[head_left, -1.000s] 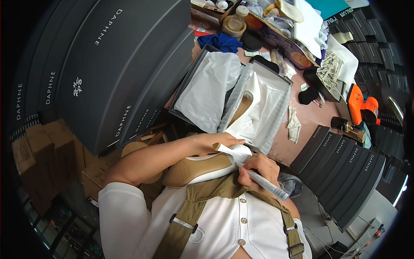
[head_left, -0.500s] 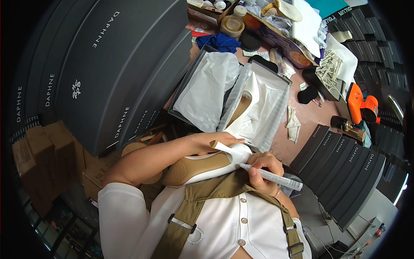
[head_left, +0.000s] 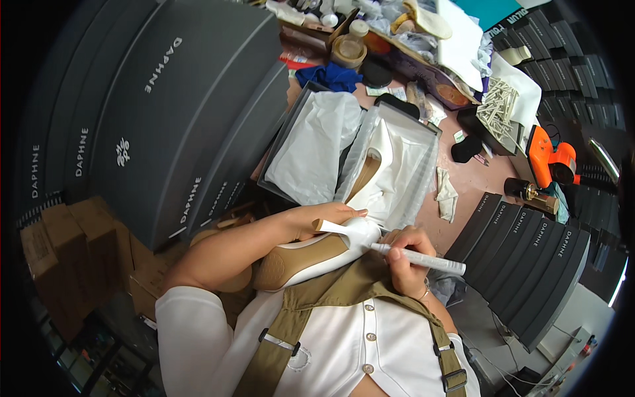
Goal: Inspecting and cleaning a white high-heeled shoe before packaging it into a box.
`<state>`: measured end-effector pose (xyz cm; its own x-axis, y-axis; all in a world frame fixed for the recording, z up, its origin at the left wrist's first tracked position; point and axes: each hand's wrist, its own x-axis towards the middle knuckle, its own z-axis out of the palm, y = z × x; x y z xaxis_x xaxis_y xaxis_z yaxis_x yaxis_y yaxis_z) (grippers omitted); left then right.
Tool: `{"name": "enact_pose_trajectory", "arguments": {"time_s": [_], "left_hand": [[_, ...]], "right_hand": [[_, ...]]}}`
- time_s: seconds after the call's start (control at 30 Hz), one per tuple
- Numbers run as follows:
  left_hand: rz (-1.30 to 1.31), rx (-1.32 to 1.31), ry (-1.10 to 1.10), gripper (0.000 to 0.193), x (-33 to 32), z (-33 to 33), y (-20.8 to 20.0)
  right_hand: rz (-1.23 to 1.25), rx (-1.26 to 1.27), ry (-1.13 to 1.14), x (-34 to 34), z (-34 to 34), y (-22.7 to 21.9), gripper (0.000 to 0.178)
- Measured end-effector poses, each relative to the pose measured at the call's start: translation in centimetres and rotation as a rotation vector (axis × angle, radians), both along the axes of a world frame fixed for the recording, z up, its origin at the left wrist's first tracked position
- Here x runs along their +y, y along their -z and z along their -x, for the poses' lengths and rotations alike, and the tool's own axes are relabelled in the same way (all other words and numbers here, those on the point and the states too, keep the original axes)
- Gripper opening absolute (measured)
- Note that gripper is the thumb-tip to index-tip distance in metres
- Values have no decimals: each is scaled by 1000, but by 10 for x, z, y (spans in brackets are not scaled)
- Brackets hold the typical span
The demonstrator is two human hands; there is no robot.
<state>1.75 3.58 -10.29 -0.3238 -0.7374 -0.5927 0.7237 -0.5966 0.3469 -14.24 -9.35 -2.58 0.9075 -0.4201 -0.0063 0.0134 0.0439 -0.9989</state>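
A white high-heeled shoe (head_left: 354, 233) lies on its side against my front, its tan sole (head_left: 301, 261) turned up and its heel pointing left. My left hand (head_left: 329, 217) is closed round the back of the shoe, behind the heel, with some fingers hidden by it. In my right hand (head_left: 409, 260) is a slim white marker pen (head_left: 433, 261), pinched near its tip. That tip is at the white upper just below the heel; whether it touches, I cannot tell. The matching shoe (head_left: 376, 155) lies in white paper in the open shoe box (head_left: 433, 132) beyond my hands.
Stacked dark shoe boxes (head_left: 192, 86) rise on the left, and more boxes (head_left: 522, 258) stand at the right. On the pink table are a blue cloth (head_left: 338, 77), a tray of white sticks (head_left: 471, 121), an orange heat tool (head_left: 542, 155) and a crumpled white cloth (head_left: 446, 195).
The pen lies flatter, and its tip has shifted slightly along the upper below the heel. My left hand keeps its hold on the shoe. The whole view has moved a little.
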Motion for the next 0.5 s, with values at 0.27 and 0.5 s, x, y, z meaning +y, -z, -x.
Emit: {"name": "enact_pose_trajectory", "arguments": {"time_s": [0.27, 0.5], "left_hand": [[-3, -107, -534, 34, -4, -66, -45], [67, -145, -825, 33, -9, -93, -54]], "right_hand": [[-256, -63, 229, -16, -26, -16, 20], [-159, -45, 159, -12, -29, -17, 18]]}}
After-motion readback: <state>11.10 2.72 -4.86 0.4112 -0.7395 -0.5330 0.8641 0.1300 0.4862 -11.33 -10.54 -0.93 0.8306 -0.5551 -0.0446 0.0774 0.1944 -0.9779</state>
